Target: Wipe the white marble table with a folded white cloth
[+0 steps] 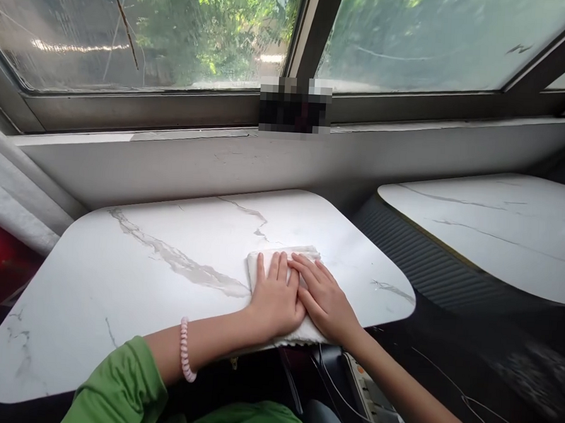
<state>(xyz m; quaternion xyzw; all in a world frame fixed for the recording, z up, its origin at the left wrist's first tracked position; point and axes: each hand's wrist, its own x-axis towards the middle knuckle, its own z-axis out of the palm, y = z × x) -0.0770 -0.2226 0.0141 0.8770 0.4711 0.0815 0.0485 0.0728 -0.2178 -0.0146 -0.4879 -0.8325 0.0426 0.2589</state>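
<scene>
My left hand [276, 299] and right hand [329, 302] lie flat, unclenched, on a white cloth [307, 333]. A wall [209, 163] bounds the marbled table [93, 302].

The cloth [309, 333] at centre looks soft and matt, with a slightly rough, fluffy lower edge. Beneath it, the tabletop [205, 233] is smooth, with a marble-patterned face and a soft sheen; the second tabletop [490, 229] at right matches it. Across the top of the frame, streaked, glossy glass [216, 31] sits in a dull metal window frame [150, 113]. At lower left, the sleeve [122, 380] is matt woven-looking fabric, the bracelet [184, 345] smooth and plastic-looking
</scene>
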